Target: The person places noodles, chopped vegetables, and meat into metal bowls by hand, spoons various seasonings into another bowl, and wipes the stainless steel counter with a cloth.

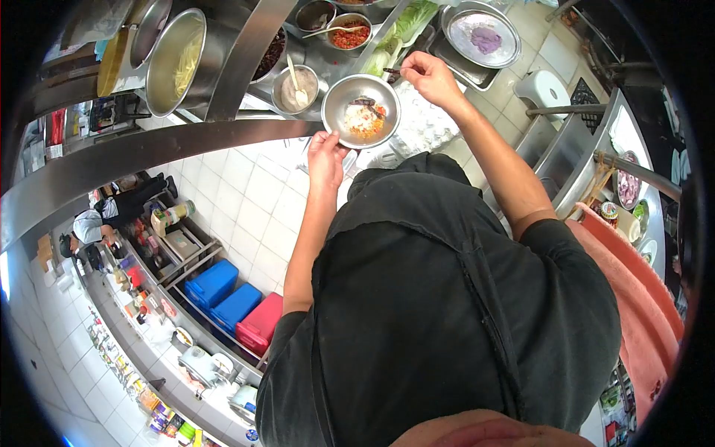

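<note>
My left hand [328,158] grips the near rim of a small metal bowl [332,89], thumb against its edge. Inside the bowl lie a white, chopped-looking ingredient, orange-red bits [366,128] and a few dark pieces [363,102]. To the right of the bowl, my right hand [432,80] pinches a dark, thin piece that looks like a dried chili [391,71], held apart from the bowl's rim. A container of pale powder [293,98] with a spoon in it stands just left of the bowl.
Beyond the bowl are a pan of chopped red peppers [350,34] and leafy cabbage [414,22]. A metal plate [456,45] with a purple mound sits at upper right. A steel shelf bar [171,153] crosses at left, near a pot [160,78]. Another person [97,220] is farther left.
</note>
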`<state>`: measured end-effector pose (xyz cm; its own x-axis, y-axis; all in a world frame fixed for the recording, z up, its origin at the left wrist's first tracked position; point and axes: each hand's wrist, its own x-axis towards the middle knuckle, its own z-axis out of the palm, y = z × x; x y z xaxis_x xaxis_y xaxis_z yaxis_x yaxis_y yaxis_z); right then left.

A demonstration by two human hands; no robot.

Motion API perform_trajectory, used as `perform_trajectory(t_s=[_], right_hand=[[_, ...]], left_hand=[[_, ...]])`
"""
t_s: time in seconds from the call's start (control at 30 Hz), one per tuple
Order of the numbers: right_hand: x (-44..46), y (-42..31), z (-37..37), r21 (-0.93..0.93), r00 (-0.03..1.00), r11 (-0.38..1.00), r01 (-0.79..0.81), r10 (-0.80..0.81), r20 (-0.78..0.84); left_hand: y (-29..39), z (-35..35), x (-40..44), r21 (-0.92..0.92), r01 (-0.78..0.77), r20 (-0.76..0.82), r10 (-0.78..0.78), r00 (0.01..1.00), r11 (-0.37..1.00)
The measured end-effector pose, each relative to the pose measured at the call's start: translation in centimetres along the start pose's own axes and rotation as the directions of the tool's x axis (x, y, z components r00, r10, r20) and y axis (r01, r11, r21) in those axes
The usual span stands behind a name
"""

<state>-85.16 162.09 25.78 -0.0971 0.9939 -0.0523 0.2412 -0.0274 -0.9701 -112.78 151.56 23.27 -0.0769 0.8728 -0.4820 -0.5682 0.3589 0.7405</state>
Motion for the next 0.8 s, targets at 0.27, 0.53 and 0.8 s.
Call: perform_trajectory(t_s=[0.27, 0.53, 0.8], right_hand=[[3.6, -2.4, 3.0, 0.026, 0.996, 0.996, 0.089, -0.088, -0.025], [10.7, -10.6, 11.7, 0.075, 0.97, 0.974, 0.212, -0.219, 0.108], [1.5, -2.0, 4.2, -0.458, 0.987, 0.874, 0.163, -0.149, 0.066]], left_hand=[[-0.5, -0.6, 0.0, 0.01, 0.007, 0.007, -0.007, 1.0, 1.0], [-0.2, 0.9, -1.0, -0.01, -0.016, -0.004, 0.016, 1.0, 1.0], [-0.9, -0.9, -0.7, -0.017, -0.002, 0.034, 0.002, 0.999, 1.0]])
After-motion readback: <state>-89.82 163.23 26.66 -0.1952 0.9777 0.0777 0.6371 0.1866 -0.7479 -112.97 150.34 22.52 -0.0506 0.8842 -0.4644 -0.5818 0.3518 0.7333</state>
